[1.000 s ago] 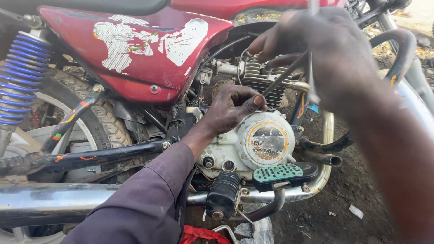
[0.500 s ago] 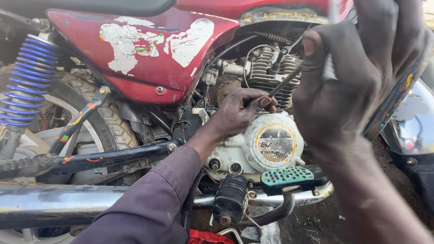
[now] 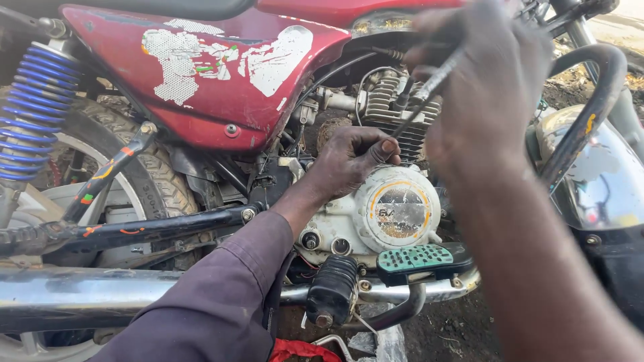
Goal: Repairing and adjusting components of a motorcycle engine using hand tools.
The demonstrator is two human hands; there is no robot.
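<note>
Fingers of the left hand: curled shut, thumb pressed against forefinger, pinching the lower end of a thin dark cable just above the round engine cover. Sits in nearly the same place as a second ago, knuckles still tucked under the cylinder fins, purple sleeve still reaching in from below. Further up the cable, the right hand: closed around the upper end, large and blurred close to the camera, so exact finger placement hard to read. Half a second ago hung lower and nearer the lens, covering much of the engine; now lifted back toward the tank side, drawing the cable into a straighter slant between the two hands. Reads, as a judgement, as slack being taken up while the lower end stays anchored at the engine, not as a release. Outward from there: green-treaded pedal below the cover, black rubber footrest beside it, chrome exhaust pipe running left. Above, red side panel with peeling white patches; at far left, blue shock spring by the rear tyre. At right, black crash bar curving past the right forearm.
</note>
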